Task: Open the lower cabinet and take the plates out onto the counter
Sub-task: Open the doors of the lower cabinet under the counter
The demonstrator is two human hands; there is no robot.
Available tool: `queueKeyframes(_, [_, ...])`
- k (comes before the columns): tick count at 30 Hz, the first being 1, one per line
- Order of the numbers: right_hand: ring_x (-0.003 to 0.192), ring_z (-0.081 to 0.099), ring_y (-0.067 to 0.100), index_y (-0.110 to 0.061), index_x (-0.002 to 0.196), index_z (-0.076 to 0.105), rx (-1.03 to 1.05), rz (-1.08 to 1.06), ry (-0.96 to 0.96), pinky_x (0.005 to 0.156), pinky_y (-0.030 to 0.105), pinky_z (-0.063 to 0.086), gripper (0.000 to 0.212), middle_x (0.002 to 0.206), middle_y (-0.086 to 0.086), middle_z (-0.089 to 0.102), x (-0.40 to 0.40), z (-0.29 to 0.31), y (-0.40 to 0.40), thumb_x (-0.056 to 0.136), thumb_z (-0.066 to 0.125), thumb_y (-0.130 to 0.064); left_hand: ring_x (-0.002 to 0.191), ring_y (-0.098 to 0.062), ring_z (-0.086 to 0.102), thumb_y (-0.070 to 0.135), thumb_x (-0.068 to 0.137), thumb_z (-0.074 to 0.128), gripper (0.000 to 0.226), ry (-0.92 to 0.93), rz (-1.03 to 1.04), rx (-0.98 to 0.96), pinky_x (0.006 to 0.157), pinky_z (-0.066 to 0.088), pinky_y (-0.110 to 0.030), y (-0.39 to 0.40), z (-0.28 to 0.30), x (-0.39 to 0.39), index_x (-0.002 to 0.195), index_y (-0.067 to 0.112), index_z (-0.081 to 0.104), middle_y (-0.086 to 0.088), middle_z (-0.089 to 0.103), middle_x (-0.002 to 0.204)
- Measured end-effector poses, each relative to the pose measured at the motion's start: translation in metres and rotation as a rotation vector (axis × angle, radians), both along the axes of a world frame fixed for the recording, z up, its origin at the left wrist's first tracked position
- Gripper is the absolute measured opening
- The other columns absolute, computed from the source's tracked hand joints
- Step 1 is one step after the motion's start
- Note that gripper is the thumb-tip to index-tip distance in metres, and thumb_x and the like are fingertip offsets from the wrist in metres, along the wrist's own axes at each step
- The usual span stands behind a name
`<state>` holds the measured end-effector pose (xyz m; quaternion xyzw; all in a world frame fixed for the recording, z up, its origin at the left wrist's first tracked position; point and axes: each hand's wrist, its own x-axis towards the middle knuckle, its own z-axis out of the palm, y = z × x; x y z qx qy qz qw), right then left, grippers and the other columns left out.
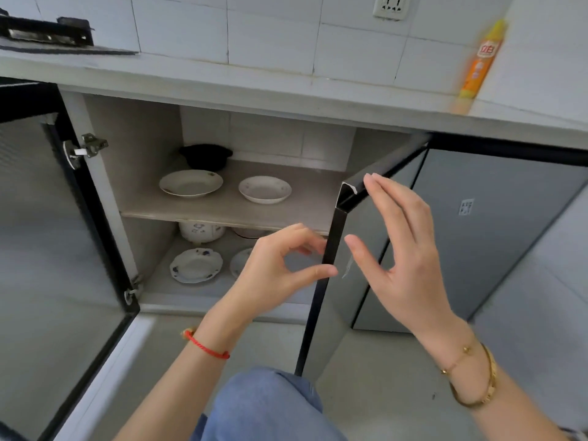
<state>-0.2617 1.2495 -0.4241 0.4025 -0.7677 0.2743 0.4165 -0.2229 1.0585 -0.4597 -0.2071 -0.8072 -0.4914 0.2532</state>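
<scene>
The lower cabinet stands open. Its left door [47,218] is swung wide; its right door [331,249] stands partly open. On the middle shelf [229,208] lie two white plates [191,183] [265,189]. On the cabinet floor sits a blue-patterned plate [195,265], with another plate [240,261] partly hidden behind my left hand. My left hand [276,275] hovers at the right door's black edge, fingers curled and apart, holding nothing. My right hand [401,249] is spread flat against the right door's outer face, fingertips at its top corner. The counter [254,87] runs above.
A black pot [206,155] sits at the shelf's back. A white patterned pot [200,232] and a bowl stand under the shelf. On the counter are a stove [47,33] at the left and an orange spray can [480,58] at the right. My knee [264,405] is below.
</scene>
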Motion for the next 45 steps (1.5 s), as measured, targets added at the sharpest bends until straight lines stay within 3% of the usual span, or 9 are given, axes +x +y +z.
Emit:
queueKeyframes(4, [0.135,0.039,0.021,-0.005,0.144,0.038,-0.003,-0.076,0.026,0.113,0.035,0.031,0.061,0.145,0.003,0.041,0.016,-0.002,0.034,0.094,0.061,-0.031,0.099,-0.007,0.064,0.031,0.079,0.079,0.033,0.092,-0.049,-0.022,0.087,0.047,-0.017,0.036,-0.007,0.005,0.106,0.016,0.069,0.01,0.07,0.104])
queueKeyframes(11, [0.136,0.039,0.018,-0.004,0.143,0.038,-0.009,-0.272,-0.019,0.114,0.031,0.03,0.064,0.146,0.001,0.043,0.044,0.0,0.094,0.092,0.063,-0.035,0.123,-0.004,0.056,0.037,0.081,0.077,0.046,0.26,-0.18,-0.061,0.101,0.049,-0.033,0.098,-0.017,-0.008,0.121,0.016,0.068,0.009,0.06,0.135])
queueKeyframes(18, [0.137,0.037,0.011,-0.007,0.144,0.038,-0.03,-0.423,-0.093,0.114,0.028,0.031,0.066,0.146,-0.005,0.04,0.056,0.002,0.136,0.09,0.066,-0.033,0.129,-0.002,0.051,0.04,0.083,0.076,0.051,0.432,-0.216,-0.074,0.104,0.043,-0.027,0.151,-0.021,-0.024,0.126,0.017,0.065,0.01,0.054,0.141])
queueKeyframes(23, [0.137,0.037,0.01,-0.015,0.146,0.033,-0.082,-0.566,-0.123,0.113,0.026,0.033,0.065,0.148,-0.005,0.04,0.062,0.001,0.171,0.091,0.059,-0.038,0.136,-0.005,0.042,0.044,0.088,0.067,0.059,0.366,-0.295,-0.25,0.108,0.041,-0.034,0.183,-0.022,-0.034,0.141,0.024,0.05,0.011,0.042,0.151])
queueKeyframes(26, [0.136,0.037,0.012,-0.015,0.147,0.031,-0.09,-0.657,-0.127,0.112,0.032,0.036,0.065,0.148,-0.003,0.038,0.063,0.002,0.191,0.092,0.061,-0.033,0.14,-0.005,0.038,0.045,0.091,0.062,0.065,0.328,-0.324,-0.363,0.113,0.036,-0.032,0.205,-0.022,-0.038,0.148,0.027,0.037,0.012,0.031,0.157])
queueKeyframes(28, [0.138,0.034,0.011,-0.015,0.148,0.03,-0.071,-0.717,-0.113,0.114,0.03,0.032,0.065,0.149,-0.003,0.037,0.063,0.005,0.201,0.093,0.06,-0.031,0.14,-0.006,0.036,0.042,0.092,0.06,0.066,0.311,-0.336,-0.377,0.114,0.034,-0.03,0.217,-0.021,-0.04,0.15,0.027,0.033,0.011,0.028,0.158])
queueKeyframes(32, [0.139,0.032,0.012,-0.014,0.148,0.03,-0.005,-0.791,-0.068,0.118,0.026,0.026,0.063,0.149,-0.001,0.036,0.062,0.007,0.206,0.094,0.056,-0.035,0.141,-0.003,0.034,0.036,0.093,0.06,0.064,0.274,-0.359,-0.342,0.112,0.037,-0.034,0.226,-0.02,-0.046,0.149,0.027,0.033,0.012,0.029,0.157])
queueKeyframes(39, [0.14,0.032,0.018,-0.012,0.146,0.033,-0.011,-0.82,-0.045,0.116,0.039,0.029,0.062,0.148,0.002,0.038,0.069,0.01,0.188,0.093,0.06,-0.03,0.14,0.0,0.035,0.035,0.094,0.059,0.062,0.265,-0.385,-0.369,0.113,0.037,-0.032,0.208,-0.015,-0.045,0.15,0.026,0.033,0.015,0.03,0.157])
queueKeyframes(45, [0.142,0.03,0.021,-0.008,0.145,0.037,0.162,-0.812,0.047,0.117,0.042,0.029,0.059,0.149,0.006,0.039,0.072,0.019,0.163,0.093,0.061,-0.021,0.134,-0.002,0.043,0.04,0.095,0.056,0.054,0.247,-0.293,-0.368,0.11,0.038,-0.03,0.169,-0.005,-0.038,0.146,0.029,0.041,0.016,0.041,0.15])
